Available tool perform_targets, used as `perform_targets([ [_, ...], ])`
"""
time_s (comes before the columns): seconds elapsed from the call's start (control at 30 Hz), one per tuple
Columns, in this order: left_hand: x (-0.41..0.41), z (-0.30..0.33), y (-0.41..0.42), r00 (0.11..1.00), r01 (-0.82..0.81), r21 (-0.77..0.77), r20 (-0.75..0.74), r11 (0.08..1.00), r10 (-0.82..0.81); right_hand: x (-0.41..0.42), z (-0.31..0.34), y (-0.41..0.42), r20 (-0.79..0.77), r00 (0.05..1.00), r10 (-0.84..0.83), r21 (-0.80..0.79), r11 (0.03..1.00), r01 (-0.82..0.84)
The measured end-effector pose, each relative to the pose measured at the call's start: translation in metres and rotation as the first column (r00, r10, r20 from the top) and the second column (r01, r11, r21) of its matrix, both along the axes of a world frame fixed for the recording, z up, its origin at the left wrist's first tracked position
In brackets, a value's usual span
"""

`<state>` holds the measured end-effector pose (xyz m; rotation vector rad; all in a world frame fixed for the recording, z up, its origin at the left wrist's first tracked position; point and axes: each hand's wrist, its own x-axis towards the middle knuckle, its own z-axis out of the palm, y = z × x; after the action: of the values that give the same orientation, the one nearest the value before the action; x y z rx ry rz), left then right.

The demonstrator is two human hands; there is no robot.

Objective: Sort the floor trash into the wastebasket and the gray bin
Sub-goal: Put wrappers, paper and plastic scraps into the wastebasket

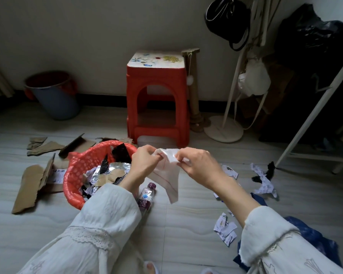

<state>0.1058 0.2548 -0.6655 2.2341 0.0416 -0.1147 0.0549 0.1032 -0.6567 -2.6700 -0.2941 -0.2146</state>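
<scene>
Paper held over littered floor

Stool (156, 95) and gray bin (53, 95) stand by the wall; the red wastebasket (75, 175) sits below the left hand (145, 161). Cardboard (28, 186), a bottle (146, 196) and scraps (225, 229) lie around. Both hands' fingers, right hand (198, 165) included, pinch a white paper (170, 175) beside the wastebasket.

A red plastic stool (156, 95) stands against the pale wall (87, 36) on gray floor tiles (186, 224).

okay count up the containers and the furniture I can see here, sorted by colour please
Red: 2, the red perforated plastic wastebasket and the red plastic stool
Blue-gray: 1, the blue-gray bucket with a red rim
Clear: 1, the clear plastic soda bottle with a purple cap
Total: 4
</scene>
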Motion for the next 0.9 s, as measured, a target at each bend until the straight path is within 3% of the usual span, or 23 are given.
perform_targets([
  [0.07,-0.002,0.001,0.003,0.984,0.043,-0.252,-0.154,0.967,-0.084,0.001,-0.004,0.001,-0.006,1.000,0.006,-0.057,0.998,-0.007],
  [0.13,-0.003,0.008,0.003,0.927,0.058,-0.603,-0.263,0.796,-0.267,0.003,-0.009,-0.001,-0.015,1.000,0.017,-0.083,0.996,-0.018],
  [0.2,-0.001,0.012,0.005,0.889,-0.005,-0.786,-0.287,0.618,-0.358,0.003,-0.012,-0.003,-0.029,0.998,0.056,-0.097,0.994,-0.058],
  [0.27,0.001,0.012,0.006,0.885,0.001,-0.791,-0.284,0.612,-0.369,0.001,-0.014,-0.003,-0.062,0.992,0.110,-0.094,0.989,-0.116],
  [0.37,0.001,0.005,0.003,0.914,0.117,-0.678,-0.212,0.725,-0.345,0.000,-0.015,-0.001,-0.112,0.985,0.129,-0.059,0.989,-0.136],
  [0.47,0.004,0.000,0.002,0.970,0.102,-0.571,-0.125,0.814,-0.209,0.001,-0.013,0.001,-0.138,0.990,0.000,0.167,0.986,0.024],
  [0.53,0.005,0.000,0.001,0.985,0.106,-0.506,-0.063,0.856,-0.160,0.003,-0.008,-0.001,-0.200,0.958,-0.205,0.378,0.886,0.268],
  [0.6,0.004,0.000,-0.001,0.992,0.115,-0.473,0.015,0.874,-0.122,0.006,-0.003,-0.004,-0.336,0.894,-0.297,0.594,0.670,0.446],
  [0.67,0.002,0.002,-0.005,0.990,0.133,-0.437,0.093,0.889,-0.103,0.007,0.004,-0.002,-0.484,0.850,-0.207,0.716,0.465,0.520],
  [0.73,0.001,0.004,-0.009,0.990,0.128,-0.423,0.113,0.897,-0.087,0.007,0.009,0.003,-0.541,0.833,-0.110,0.767,0.341,0.543],
  [0.8,0.000,0.005,-0.010,0.992,0.125,-0.482,0.063,0.867,-0.107,0.008,0.008,0.005,-0.529,0.844,-0.092,0.796,0.289,0.531],
  [0.9,-0.001,0.008,-0.009,0.967,0.161,-0.640,-0.050,0.751,-0.250,0.007,0.006,0.002,-0.471,0.875,-0.110,0.783,0.405,0.473],
])
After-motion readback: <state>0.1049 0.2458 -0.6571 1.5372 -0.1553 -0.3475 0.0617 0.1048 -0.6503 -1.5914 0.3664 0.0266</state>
